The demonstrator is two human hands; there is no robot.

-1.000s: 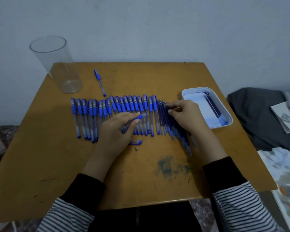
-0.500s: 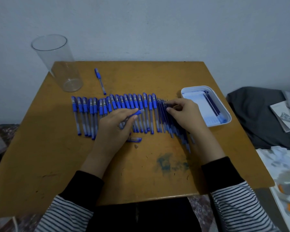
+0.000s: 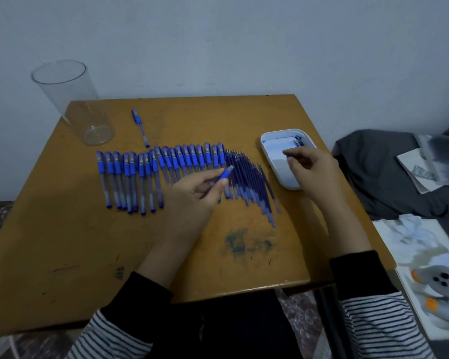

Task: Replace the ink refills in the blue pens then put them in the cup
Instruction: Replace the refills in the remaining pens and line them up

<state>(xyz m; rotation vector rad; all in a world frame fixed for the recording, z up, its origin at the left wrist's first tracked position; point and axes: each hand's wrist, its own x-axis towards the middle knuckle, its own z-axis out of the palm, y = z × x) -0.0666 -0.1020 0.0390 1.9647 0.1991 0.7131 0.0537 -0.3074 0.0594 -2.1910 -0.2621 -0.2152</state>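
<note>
Bare tabletop (image 3: 75, 255) runs along the near edge; pen row (image 3: 151, 167), refills (image 3: 249, 177) and tray (image 3: 285, 131) crowd the middle.

The wooden counter (image 3: 62, 242) carried a clear cup (image 3: 73, 104) upright at its far left corner, with a lone pen (image 3: 140, 126) lying just to its right. Across the middle lay a row of capped blue pens (image 3: 145, 174), side by side, and against the row's right end a fan of dark refills (image 3: 252, 182). A white tray (image 3: 266, 156) sat near the right edge, a blue stain (image 3: 240, 243) toward the front.
</note>
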